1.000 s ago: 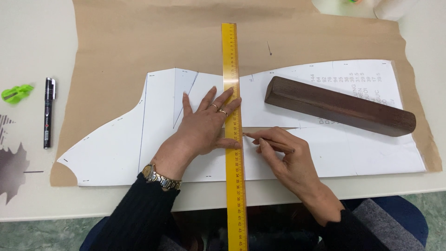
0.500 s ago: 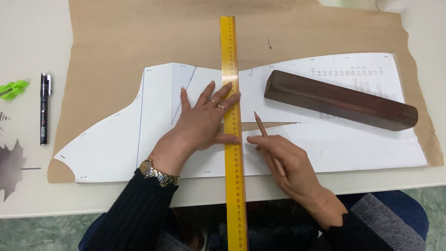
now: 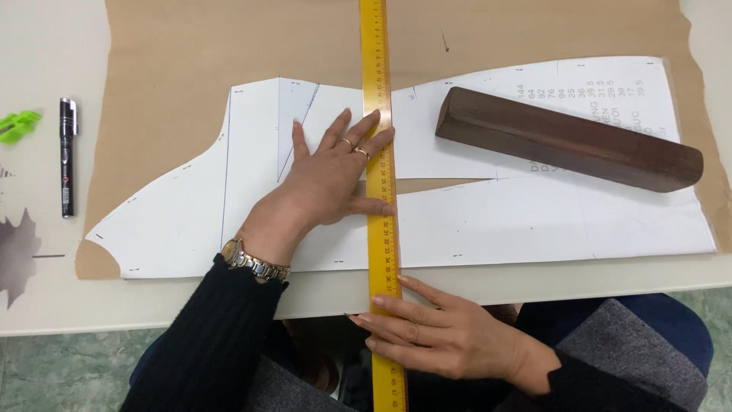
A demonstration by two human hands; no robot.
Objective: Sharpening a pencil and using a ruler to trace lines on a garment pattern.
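Head view: both hands (image 3: 335,179) pin yellow ruler (image 3: 379,152) overhanging table edge (image 3: 534,278).

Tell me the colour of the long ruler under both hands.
Yellow ruler with dark markings, seen clearest in the head view.

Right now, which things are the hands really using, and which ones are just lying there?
In use:
left hand
right hand
yellow ruler
white paper pattern
brown paper
wooden block, weighing the pattern

Lying about:
black marker
green clip
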